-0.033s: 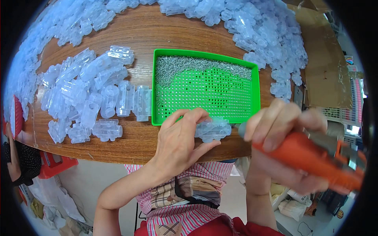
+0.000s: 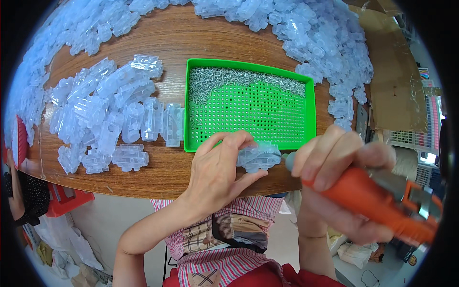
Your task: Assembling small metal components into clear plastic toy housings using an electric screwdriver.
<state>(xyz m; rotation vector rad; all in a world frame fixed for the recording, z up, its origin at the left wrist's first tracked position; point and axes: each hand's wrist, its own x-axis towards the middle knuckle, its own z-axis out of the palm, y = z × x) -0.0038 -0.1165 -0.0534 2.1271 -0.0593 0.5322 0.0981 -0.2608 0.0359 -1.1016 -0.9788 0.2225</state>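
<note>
My left hand (image 2: 213, 170) grips a transparent plastic housing (image 2: 259, 159) between fingers and thumb, just in front of the green tray's near edge. In my right hand (image 2: 334, 155) is an orange power screwdriver (image 2: 375, 203), lying roughly sideways. Its grey nose points left at the housing's right end, and whether the bit touches it I cannot tell. The shallow green tray (image 2: 311, 112) has a floor full of small holes. Loose silver screws (image 2: 217, 81) lie heaped along its far side and far left corner, and others stand in the holes.
Left of the tray lies a pile of similar housings (image 2: 91, 112). Larger heaps of transparent parts (image 2: 325, 43) line the table's far and left sides. A cardboard sheet (image 2: 394, 71) stands at the right. Beyond the table's left edge are a red stool (image 2: 69, 201) and part of another person (image 2: 31, 196).
The orange screwdriver has shifted slightly left with my right hand, its rear end a little lower. My left hand and the housing stay in place.
</note>
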